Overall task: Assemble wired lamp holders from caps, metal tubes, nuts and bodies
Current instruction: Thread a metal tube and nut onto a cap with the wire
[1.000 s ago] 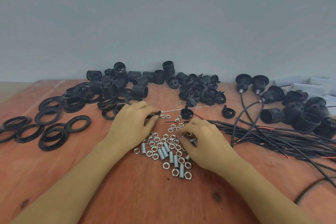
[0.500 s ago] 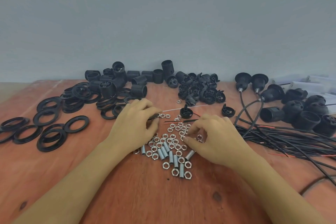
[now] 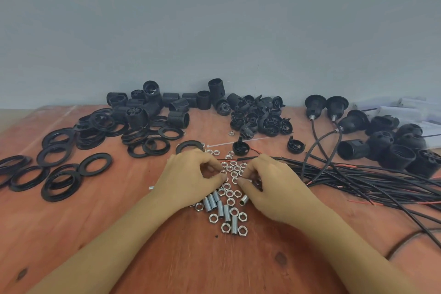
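Head view: the left hand [image 3: 191,178] and right hand [image 3: 270,182] curl their fingers over the nuts [image 3: 230,194] and metal tubes [image 3: 220,207] mid-table. Whether either pinches one cannot be told. Black rings [image 3: 95,164] lie left, bodies [image 3: 179,119] and caps [image 3: 262,120] behind, and wires [image 3: 358,174] just right. The wooden table [image 3: 71,234] meets a grey wall [image 3: 214,31].

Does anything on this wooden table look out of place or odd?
A few strays: a thin white plastic cable tie lies beside a black plastic cap, one silver hex nut sits apart beyond the nut pile, and a small silvery piece, perhaps a tube, lies alone left of the left hand. No damage shows.
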